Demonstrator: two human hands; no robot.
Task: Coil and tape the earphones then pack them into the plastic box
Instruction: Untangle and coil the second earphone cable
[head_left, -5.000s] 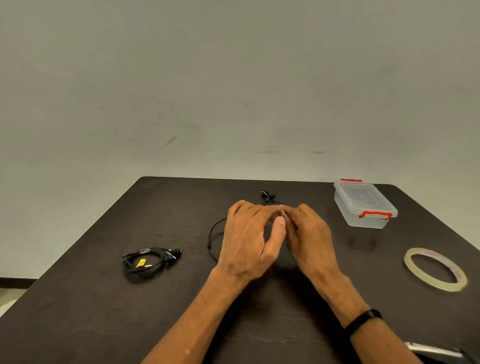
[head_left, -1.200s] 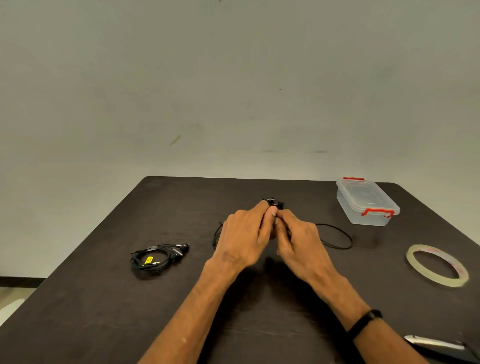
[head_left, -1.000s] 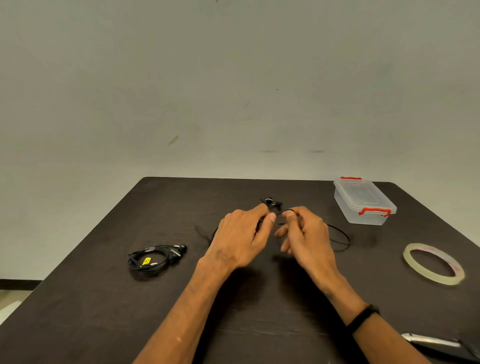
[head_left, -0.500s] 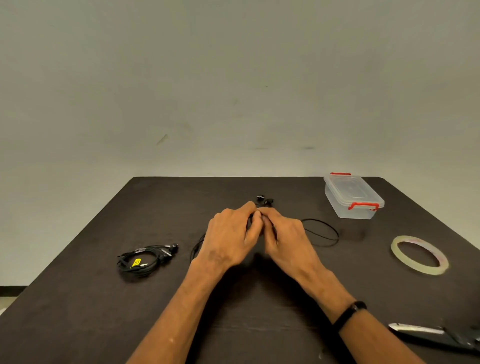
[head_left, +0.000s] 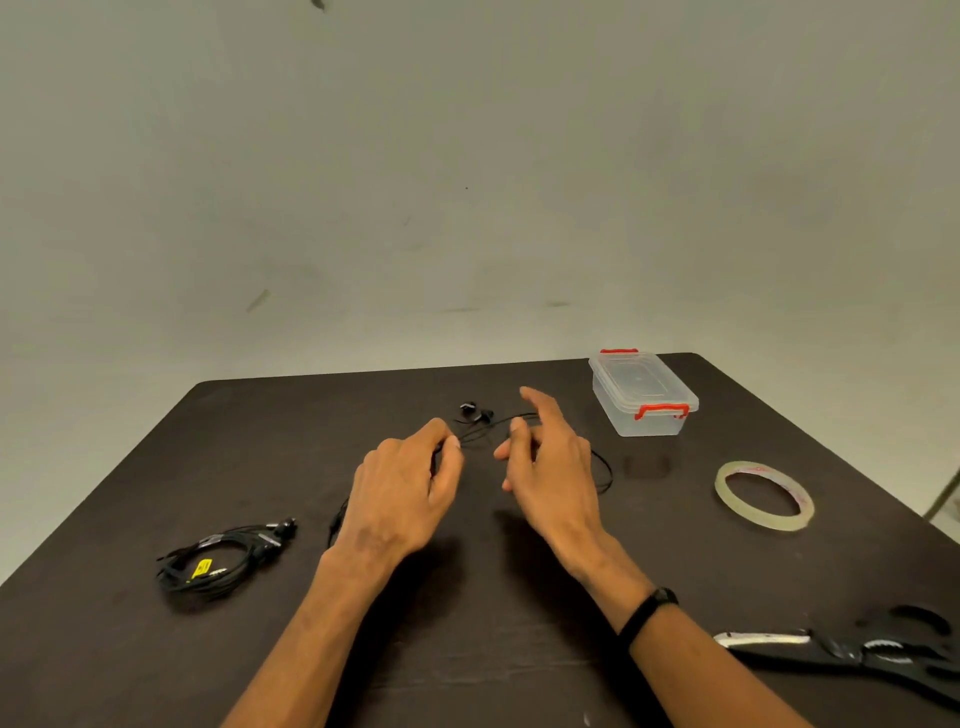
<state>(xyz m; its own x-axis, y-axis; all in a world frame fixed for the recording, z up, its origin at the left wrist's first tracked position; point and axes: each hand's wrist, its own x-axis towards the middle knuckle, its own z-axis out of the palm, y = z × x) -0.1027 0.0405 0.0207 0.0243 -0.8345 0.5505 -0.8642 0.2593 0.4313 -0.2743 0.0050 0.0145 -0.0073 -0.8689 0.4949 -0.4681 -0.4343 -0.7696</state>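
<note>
Black earphones lie at the table's middle, their earbuds (head_left: 475, 413) just beyond my hands. My left hand (head_left: 405, 483) pinches the cable near the earbuds with curled fingers. My right hand (head_left: 550, 467) hovers beside it with fingers spread. The cable runs across between that hand's thumb and raised index finger, and a loop of cable (head_left: 605, 470) shows to its right. The clear plastic box (head_left: 644, 392) with red clips stands shut at the far right. A roll of clear tape (head_left: 763, 496) lies flat to the right.
A second, coiled black earphone bundle (head_left: 223, 558) with a yellow tag lies at the left. Black-handled scissors (head_left: 841, 652) lie near the front right edge. The dark table (head_left: 311, 426) ends close behind the box, with a plain wall beyond.
My hands were pressed together on the cable half a second ago. They have since drawn apart; my right hand lifted and spread its fingers while my left keeps its pinch.
</note>
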